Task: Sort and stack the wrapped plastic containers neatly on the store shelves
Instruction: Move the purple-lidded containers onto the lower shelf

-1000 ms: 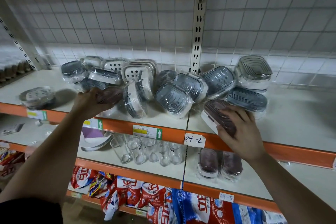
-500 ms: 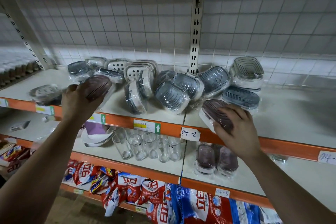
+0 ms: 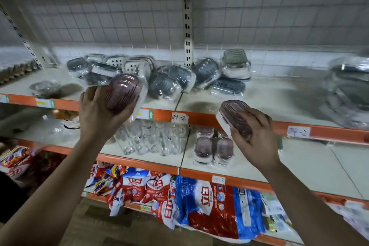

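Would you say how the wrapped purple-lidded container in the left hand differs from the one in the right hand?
The wrapped purple-lidded container in the left hand is higher, in front of the grey containers on the shelf; the second purple-lidded container in the right hand is lower, level with the orange shelf edge. The left one's lid shows almost whole; fingers cover half the right one's. Both are oval with ribbed lids and white bases.

Wire-grid back panel [image 3: 119, 16]; slotted upright [image 3: 188, 26]; orange-edged shelves [image 3: 65, 104]; brown floor [image 3: 119, 229].
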### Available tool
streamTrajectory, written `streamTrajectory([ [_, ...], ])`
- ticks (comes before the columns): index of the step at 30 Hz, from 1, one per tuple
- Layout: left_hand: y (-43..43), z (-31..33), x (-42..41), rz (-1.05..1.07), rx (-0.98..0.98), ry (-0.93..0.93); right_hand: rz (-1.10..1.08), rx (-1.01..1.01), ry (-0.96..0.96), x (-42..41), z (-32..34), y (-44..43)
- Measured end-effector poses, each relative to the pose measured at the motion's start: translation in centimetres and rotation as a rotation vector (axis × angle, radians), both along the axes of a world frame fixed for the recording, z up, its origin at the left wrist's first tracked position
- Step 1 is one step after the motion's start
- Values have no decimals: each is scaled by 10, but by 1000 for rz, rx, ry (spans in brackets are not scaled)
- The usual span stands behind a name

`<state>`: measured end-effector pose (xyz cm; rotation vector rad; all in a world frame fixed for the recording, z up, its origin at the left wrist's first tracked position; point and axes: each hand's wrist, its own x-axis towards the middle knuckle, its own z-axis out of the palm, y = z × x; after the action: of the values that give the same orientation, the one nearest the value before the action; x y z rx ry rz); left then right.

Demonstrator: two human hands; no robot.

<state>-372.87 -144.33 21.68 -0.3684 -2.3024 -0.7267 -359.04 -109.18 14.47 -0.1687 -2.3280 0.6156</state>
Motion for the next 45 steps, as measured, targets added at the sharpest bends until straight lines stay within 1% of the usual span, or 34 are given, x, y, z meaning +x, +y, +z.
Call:
streamTrajectory([
  [5,52,-26,69,-129,-64,-56,-3,-40,8,70,-18,24],
  [8,73,-54,100,-197,-63,-129,8,-64,8,104,-35,31],
  [10,84,-78,116,-232,-90,-188,1,-99,-30,120,-50,33],
  [14,104,-129,136,-275,-131,-304,-34,-132,-108,131,-83,37],
  [18,123,-181,138,-291,-192,-370,-57,-211,-171,120,-112,34],
  [25,162,-247,100,-250,-192,-451,-70,-224,-201,85,-176,36],
  [27,173,-266,81,-259,-167,-465,-94,-262,-205,74,-194,35],
  [31,199,-298,39,-223,-138,-437,-112,-316,-193,53,-226,29],
  [35,225,-314,-9,-174,-86,-401,-129,-364,-166,42,-248,26],
  [39,248,-314,-49,-128,-16,-383,-154,-431,-156,38,-263,26],
  [42,257,-322,-66,-71,-61,-387,-200,-422,-153,35,-272,27],
  [45,258,-338,-64,-61,-167,-462,-233,-451,-141,30,-275,23],
])
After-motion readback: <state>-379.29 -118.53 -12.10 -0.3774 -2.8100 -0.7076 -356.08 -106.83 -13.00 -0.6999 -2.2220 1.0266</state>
